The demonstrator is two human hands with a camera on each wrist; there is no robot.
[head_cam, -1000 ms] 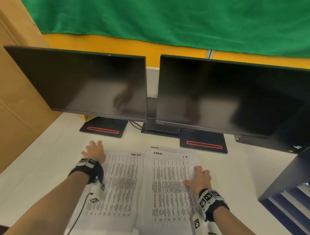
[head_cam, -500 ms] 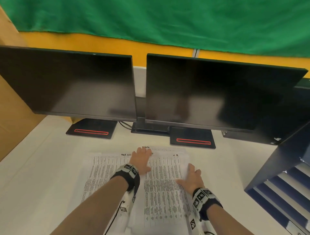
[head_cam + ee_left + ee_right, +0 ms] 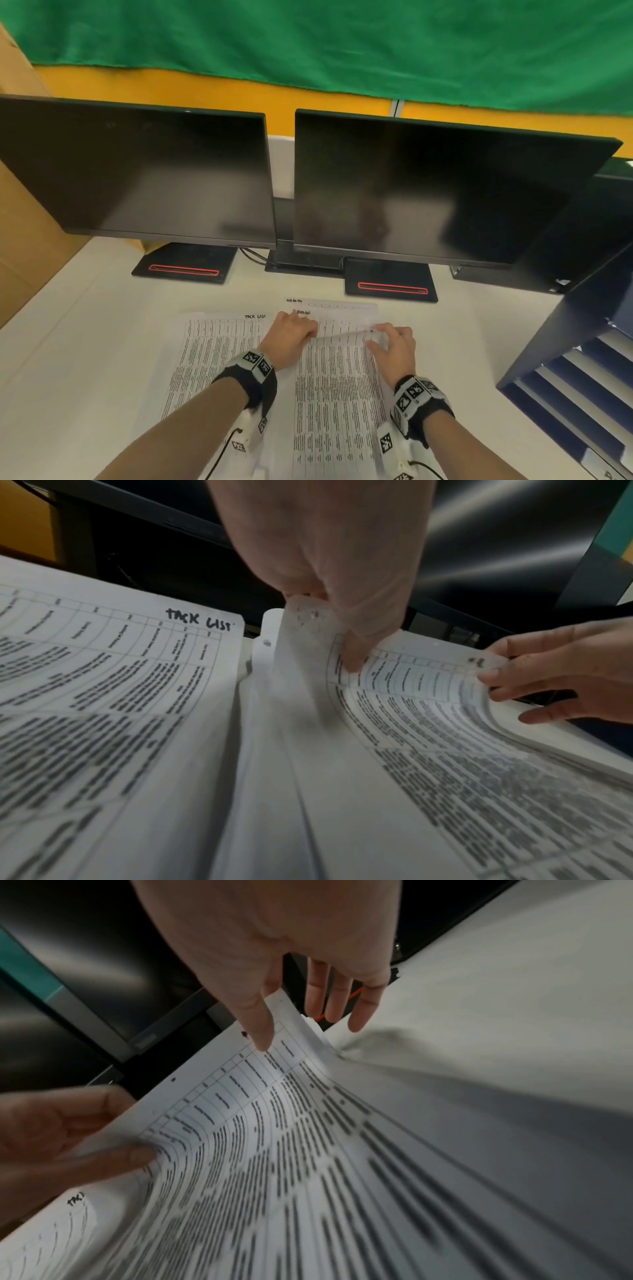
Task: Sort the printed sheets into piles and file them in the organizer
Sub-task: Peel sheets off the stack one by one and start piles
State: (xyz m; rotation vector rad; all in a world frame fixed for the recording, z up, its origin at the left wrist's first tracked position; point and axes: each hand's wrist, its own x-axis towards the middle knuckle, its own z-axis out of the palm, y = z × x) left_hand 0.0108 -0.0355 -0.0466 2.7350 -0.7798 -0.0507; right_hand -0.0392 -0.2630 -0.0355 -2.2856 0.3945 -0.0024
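Starting at nine o'clock on the white desk (image 3: 102, 342), the "TACK LIST" pile (image 3: 219, 356) lies flat, with no hand on it. Just right of it, at the centre, sits the second stack (image 3: 335, 404), and this is where you are working. Your left hand (image 3: 291, 337) pinches the far left corner of the top sheet (image 3: 411, 685) between thumb and fingers, and your right hand (image 3: 394, 346) pinches the far right corner, thumb on top and fingers beneath, so the sheet's far edge curls up off the stack while its near part lies on the paper below.

By my reading you are in the sorting step: peeling one sheet free to read its heading. The next move calls for lifting only that sheet, so watch that a second one does not cling, then carrying it to its matching pile.

At three o'clock, the dark blue organizer (image 3: 561, 349) stands well apart from the papers. Its slanted shelves (image 3: 582, 394) show pale bands; whether those are filed sheets or bare trays, I cannot tell.
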